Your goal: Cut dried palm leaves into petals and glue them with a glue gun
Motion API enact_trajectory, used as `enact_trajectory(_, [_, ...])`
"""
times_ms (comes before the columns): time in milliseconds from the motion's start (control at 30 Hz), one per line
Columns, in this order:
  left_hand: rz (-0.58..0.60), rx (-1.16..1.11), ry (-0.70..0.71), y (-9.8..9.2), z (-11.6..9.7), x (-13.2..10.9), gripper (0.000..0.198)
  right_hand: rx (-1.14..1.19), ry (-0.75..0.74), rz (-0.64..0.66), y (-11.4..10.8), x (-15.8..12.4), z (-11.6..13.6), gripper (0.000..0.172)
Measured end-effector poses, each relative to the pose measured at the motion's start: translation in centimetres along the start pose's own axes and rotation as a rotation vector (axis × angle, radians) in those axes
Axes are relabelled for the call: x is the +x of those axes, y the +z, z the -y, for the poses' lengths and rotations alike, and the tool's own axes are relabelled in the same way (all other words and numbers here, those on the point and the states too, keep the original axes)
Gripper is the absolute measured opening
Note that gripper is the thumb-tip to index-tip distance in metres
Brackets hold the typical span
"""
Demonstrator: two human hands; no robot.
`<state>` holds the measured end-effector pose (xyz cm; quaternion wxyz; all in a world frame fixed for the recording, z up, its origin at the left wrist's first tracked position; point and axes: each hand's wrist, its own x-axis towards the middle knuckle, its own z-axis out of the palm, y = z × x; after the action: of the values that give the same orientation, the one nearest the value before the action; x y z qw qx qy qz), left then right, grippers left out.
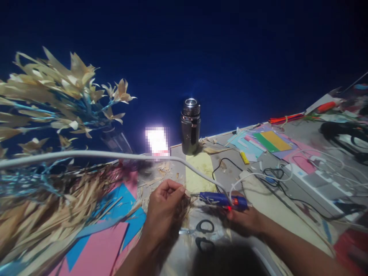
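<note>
A blue tool with a thin metal tip (217, 200), perhaps a small soldering iron or glue gun, lies in my right hand (244, 219), its red light lit and its tip pointing left. My left hand (167, 203) is closed in a pinch just left of that tip; what sits between the fingers is too small to make out. Below the tool rest black-handled scissors (204, 227), blades to the left. A yellow sheet (199, 174) lies beyond both hands, with a dark metal flask (191, 128) upright at its far end.
Dried flowers (77, 92) and straw-like strips (71, 195) fill the left, beside pink (100, 245) and blue paper (135, 218). A white cable (115, 154) crosses before me. A power strip (316, 188) with tangled cords and coloured sheets (271, 141) lie right.
</note>
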<state>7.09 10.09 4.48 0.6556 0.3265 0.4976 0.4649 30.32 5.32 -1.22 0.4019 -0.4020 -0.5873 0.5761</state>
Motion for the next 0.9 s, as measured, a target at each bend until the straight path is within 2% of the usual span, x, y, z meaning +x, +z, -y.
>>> enact_trajectory(400, [-0.017,-0.036,-0.027,0.0,0.2,0.3,0.033,-0.104,-0.052,-0.022,0.1,0.0,0.1,0.049])
enact_trajectory(567, [-0.037,-0.067,-0.068,0.1,-0.2,0.3,0.037,0.041,0.065,-0.143,-0.1,-0.1,-0.9,0.049])
enact_trajectory(633, [-0.05,-0.074,-0.078,0.1,-0.2,0.4,0.038,0.111,0.089,-0.11,-0.3,-0.1,-1.4,0.059])
enact_trajectory(800, [-0.08,-0.055,-0.084,0.1,-0.2,0.7,0.039,0.235,0.003,-0.01,-0.7,0.1,-1.8,0.096])
enact_trajectory(900, [-0.087,-0.044,-0.085,0.2,-0.2,0.7,0.039,0.26,0.047,0.032,-1.0,0.0,-1.9,0.111])
